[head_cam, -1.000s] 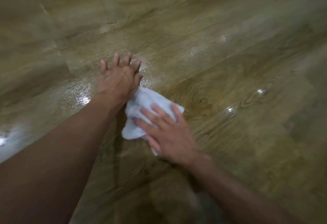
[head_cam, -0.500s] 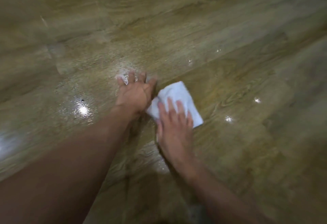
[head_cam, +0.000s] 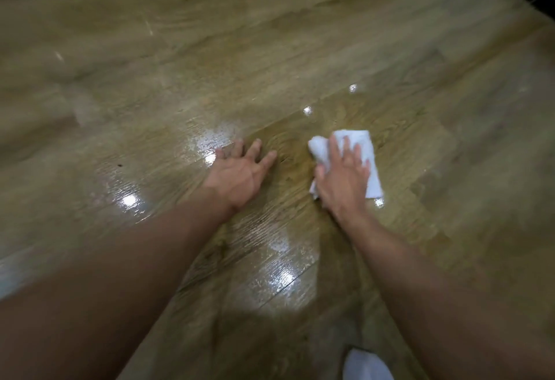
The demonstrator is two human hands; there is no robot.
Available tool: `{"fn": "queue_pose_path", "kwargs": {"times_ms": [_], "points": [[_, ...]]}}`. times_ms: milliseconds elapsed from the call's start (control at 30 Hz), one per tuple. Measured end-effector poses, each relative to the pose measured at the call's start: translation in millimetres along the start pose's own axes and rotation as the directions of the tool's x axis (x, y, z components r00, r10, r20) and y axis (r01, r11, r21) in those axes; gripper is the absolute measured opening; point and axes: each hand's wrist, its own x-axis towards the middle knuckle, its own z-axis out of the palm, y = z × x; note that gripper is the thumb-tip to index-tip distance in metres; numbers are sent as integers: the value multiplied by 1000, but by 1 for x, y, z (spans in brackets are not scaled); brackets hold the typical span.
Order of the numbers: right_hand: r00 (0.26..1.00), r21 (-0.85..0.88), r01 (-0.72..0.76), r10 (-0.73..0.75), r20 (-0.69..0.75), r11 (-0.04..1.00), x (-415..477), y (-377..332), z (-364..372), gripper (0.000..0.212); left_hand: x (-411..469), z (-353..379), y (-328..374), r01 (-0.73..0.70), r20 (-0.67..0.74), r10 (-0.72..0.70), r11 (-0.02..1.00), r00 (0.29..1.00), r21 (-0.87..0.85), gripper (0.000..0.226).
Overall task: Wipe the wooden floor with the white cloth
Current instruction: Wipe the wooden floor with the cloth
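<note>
— Entry: white cloth [head_cam: 365, 142]. Location?
— Flat on wooden floor [head_cam: 270, 49], pinned under right hand [head_cam: 342, 181]; fingers straight, slightly fanned, pressing down. Far-left corner bunched.
— Long axis?
— Roughly away from body, in line with those fingers.
— Left hand [head_cam: 240, 176]?
— Splayed palm-down on bare boards, near cloth's left side, apart from it. Bracing, apparently.
— Next sweep?
— Likely leftward: glossy patch [head_cam: 210, 139], probably wet, left of cloth, just past left fingertips.
</note>
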Motion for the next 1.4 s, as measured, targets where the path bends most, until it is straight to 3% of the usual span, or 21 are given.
{"fn": "queue_pose_path", "kwargs": {"times_ms": [100, 233, 267, 300, 367, 400, 467, 533, 600, 700, 800, 900, 967, 1067, 1133, 1267, 1400], "points": [[928, -18, 373, -373, 7, 928, -60, -42, 18, 56, 7, -6, 5, 81, -33, -81, 996, 996, -24, 39], [679, -73, 734, -731, 64, 676, -69, -12, 16, 56, 17, -13, 4, 70, -122, -67, 997, 990, 17, 27], [678, -107, 734, -732, 66, 670, -50, 10, 13, 58, 18, -13, 5, 78, -120, -74, 997, 990, 25, 27], [739, -117, 672, -672, 41, 731, -26, 32, 9, 58, 18, -13, 6, 86, -112, -83, 996, 990, 27, 27], [919, -71, 393, -394, -1, 917, 25, 74, -5, 57, 18, -12, 9, 107, -94, -105, 994, 990, 13, 25], [967, -40, 254, -255, -7, 966, 47, 89, -11, 57, 18, -11, 10, 118, -88, -117, 993, 989, 5, 25], [996, 27, 92, -92, -2, 995, 67, 95, -17, 56, 16, -9, 10, 132, -85, -132, 991, 988, -5, 27], [999, 31, 36, -35, -37, 999, 58, 74, -16, 53, 15, -9, 7, 121, -90, -122, 992, 988, -16, 32], [994, 3, 97, -96, -56, 995, 20, 41, -9, 53, 15, -9, 1, 93, -96, -96, 995, 991, -35, 37], [938, -18, 345, -345, -19, 938, -83, -17, 10, 56, 15, -9, -8, 49, -76, -51, 999, 996, -23, 41], [767, -13, 642, -641, 29, 767, -169, -56, 25, 60, 14, -8, -15, 35, -53, -36, 999, 998, -27, 39], [613, 59, 784, -786, 81, 618, -174, -46, 27, 52, 7, -8, -13, 11, -16, -12, 998, 1000, -64, 39], [657, -39, 754, -753, 43, 656, -147, -25, 24, 51, -6, -6, -12, 1, 2, -1, 996, 1000, -88, 39], [878, -130, 470, -477, -27, 873, -91, 14, 12, 51, -29, 0, -10, -37, 32, 39, 999, 999, -40, 41], [950, -108, 297, -305, -67, 949, -63, 33, 4, 48, -42, 4, -10, -40, 75, 42, 999, 996, -33, 44], [968, -104, 194, -207, -142, 975, -60, 23, 1, 42, -57, 15, -8, -74, 99, 71, 997, 993, 30, 49], [904, -142, 399, -415, -101, 906, -112, -21, 3, 39, -62, 23, -15, -28, 87, 30, 999, 996, -20, 56]]}}
